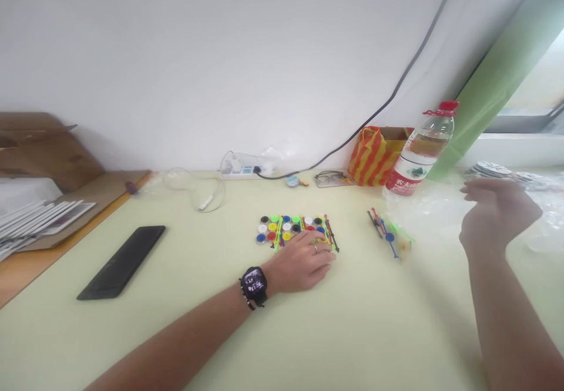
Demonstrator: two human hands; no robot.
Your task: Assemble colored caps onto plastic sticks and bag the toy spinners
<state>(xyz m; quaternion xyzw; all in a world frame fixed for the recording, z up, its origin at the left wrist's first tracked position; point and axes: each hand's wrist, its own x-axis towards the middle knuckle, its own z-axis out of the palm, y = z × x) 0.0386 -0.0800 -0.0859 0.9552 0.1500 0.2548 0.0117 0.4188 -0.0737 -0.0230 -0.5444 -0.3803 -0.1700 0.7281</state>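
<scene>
Small round discs (261, 238) in white, blue, red, yellow, green and black lie in rows on the pale table, with coloured arrow-shaped spinner pointers (278, 232) between the groups. My left hand (304, 262), wearing a ring and a watch, rests palm down over the front right of this layout, fingers slightly apart. It partly hides discs and pointers, and its fingertips are close to a black pointer (332, 235). My right hand (497, 215) is raised at the right, blurred, fingers bent; whether it holds anything cannot be made out. Loose pointers (390, 237) lie between the hands.
A water bottle (418, 150) and a striped bag (372, 156) stand at the back right. Clear plastic (546, 221) lies farther right. A power strip (247, 165) with cables lies along the wall. At left are a black slab (123, 262) and a cardboard box (48, 144).
</scene>
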